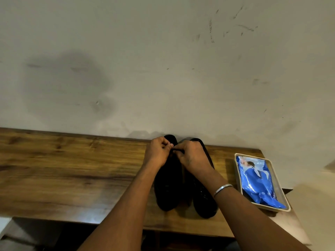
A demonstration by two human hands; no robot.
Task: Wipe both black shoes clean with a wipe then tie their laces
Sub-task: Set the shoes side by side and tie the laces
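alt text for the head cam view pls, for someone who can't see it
A person's left hand and right hand pinch a black lace between them, above two black shoes side by side on a wooden table by a wall. A blue wipes pack lies in a tray to their right.

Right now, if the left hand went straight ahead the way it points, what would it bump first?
Probably the far end of the left black shoe, just ahead of the left hand. Depth is unclear, so it might pass above the shoe and meet the wall instead.
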